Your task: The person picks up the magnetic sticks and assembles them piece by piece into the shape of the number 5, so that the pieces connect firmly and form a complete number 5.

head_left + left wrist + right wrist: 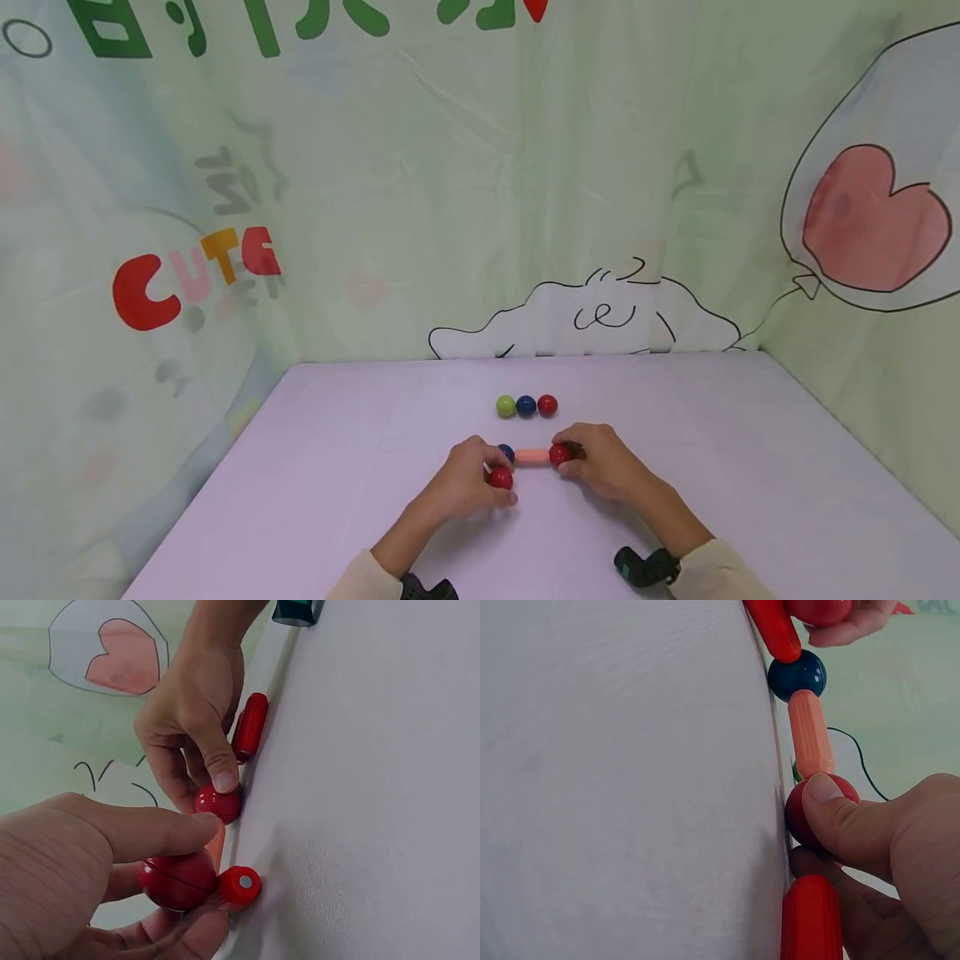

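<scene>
My left hand [467, 482] grips a red ball [178, 882] between thumb and fingers. Beside that ball a red rod [241, 888] shows a round grey end; its far end meets a dark blue ball [797, 675]. From the blue ball a salmon-pink rod [532, 457] leads to a second red ball [821, 814], the pieces in line on the table. This second ball is pinched by my right hand [603, 462], thumb on its near side. Another red rod [811, 919] lies by the right fingers. Both red rods are hidden in the head view.
Behind the hands stand a green ball [506, 407], a blue ball [527, 407] and a red ball [547, 406] in a row. A pale table [337, 483] lies beneath, with a printed curtain [375, 208] along its back and sides.
</scene>
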Motion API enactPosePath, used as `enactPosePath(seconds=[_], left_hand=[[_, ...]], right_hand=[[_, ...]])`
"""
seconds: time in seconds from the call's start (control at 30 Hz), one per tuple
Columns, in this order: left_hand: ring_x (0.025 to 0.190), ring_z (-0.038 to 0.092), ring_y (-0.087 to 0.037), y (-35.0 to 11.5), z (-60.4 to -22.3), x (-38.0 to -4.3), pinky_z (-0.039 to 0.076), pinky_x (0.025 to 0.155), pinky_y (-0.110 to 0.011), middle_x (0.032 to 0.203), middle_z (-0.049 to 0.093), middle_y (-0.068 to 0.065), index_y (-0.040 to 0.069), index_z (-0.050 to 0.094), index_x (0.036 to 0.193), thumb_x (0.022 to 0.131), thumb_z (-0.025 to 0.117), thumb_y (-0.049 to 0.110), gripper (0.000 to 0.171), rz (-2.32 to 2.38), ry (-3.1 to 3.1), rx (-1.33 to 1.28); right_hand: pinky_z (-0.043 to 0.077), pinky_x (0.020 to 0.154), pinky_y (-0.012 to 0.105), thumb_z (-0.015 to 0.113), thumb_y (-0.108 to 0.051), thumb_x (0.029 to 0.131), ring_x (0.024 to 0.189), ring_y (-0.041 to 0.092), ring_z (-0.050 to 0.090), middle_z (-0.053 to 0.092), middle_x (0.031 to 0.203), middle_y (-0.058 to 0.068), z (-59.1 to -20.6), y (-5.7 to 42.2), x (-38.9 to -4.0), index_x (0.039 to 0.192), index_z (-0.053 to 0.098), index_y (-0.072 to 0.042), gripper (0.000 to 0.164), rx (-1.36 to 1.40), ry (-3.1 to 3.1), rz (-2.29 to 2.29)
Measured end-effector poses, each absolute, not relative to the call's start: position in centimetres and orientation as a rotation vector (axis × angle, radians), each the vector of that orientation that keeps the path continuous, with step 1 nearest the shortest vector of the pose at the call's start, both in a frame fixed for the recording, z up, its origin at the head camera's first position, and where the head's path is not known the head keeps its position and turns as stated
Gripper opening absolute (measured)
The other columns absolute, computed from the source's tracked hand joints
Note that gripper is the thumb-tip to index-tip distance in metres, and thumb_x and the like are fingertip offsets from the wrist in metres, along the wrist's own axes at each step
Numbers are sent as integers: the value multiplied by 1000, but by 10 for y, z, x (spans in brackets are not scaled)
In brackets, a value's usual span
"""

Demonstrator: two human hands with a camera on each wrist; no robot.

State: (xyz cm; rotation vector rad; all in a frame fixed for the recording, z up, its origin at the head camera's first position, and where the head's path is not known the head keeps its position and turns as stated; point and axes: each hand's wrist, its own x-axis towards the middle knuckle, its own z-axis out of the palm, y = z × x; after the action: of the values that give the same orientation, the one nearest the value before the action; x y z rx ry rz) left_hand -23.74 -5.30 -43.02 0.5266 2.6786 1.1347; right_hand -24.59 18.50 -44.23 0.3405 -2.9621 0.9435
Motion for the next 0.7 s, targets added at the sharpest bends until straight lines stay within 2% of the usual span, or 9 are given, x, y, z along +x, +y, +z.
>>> enactPosePath(seconds=[0.27, 0.43, 0.7], left_hand=[[85, 51, -18, -55, -428, -228, 49, 64, -26, 99, 50, -5, 15, 78, 100, 76, 89, 19, 27, 1087, 2604, 577], [94, 49, -19, -54, -427, -224, 51, 66, -26, 103, 52, -7, 14, 78, 104, 77, 88, 16, 28, 1104, 2573, 595], [98, 48, -20, -54, -424, -220, 52, 72, -33, 102, 54, -3, 15, 74, 116, 86, 80, 13, 31, 996, 2492, 539]], right_hand=[[56, 91, 42, 84, -6, 81, 100, 19, 59, 69, 109, 1, -442, 185, -246, 121, 73, -9, 41, 339, -2959, 952], [56, 91, 42, 84, -6, 81, 99, 18, 59, 69, 108, 1, -442, 185, -246, 120, 73, -10, 41, 339, -2964, 949], [55, 92, 42, 84, -8, 81, 99, 18, 59, 69, 108, 0, -441, 186, -246, 120, 73, -10, 41, 355, -2968, 938]])
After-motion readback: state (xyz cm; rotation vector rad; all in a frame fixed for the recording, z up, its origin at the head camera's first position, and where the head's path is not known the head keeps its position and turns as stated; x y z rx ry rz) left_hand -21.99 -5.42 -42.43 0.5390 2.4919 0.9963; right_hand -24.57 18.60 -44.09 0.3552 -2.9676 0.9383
